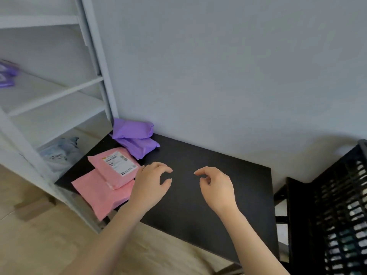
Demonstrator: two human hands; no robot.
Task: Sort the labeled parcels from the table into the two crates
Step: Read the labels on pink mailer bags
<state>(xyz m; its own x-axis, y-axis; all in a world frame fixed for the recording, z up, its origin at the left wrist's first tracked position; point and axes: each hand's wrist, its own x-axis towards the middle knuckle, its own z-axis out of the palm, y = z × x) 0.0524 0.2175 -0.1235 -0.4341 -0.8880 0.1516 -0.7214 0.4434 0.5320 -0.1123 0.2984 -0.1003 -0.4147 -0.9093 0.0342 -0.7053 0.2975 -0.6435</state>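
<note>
Two pink parcels lie stacked at the left end of the black table (pixel 208 195). The upper pink parcel (pixel 111 171) shows a white label; the lower pink parcel (pixel 99 197) hangs over the table's front edge. Two purple parcels (pixel 135 135) sit piled at the table's back left corner against the wall. My left hand (pixel 153 181) hovers over the table just right of the pink parcels, fingers loosely curled, holding nothing. My right hand (pixel 214 185) hovers near the table's middle, fingers relaxed and empty. A black crate (pixel 337 215) stands at the right.
A white shelf unit (pixel 59 92) stands left of the table, with purple parcels (pixel 7 74) on an upper shelf and a pale plastic bag (pixel 59 153) on a lower one. A grey wall runs behind the table. Wooden floor lies below.
</note>
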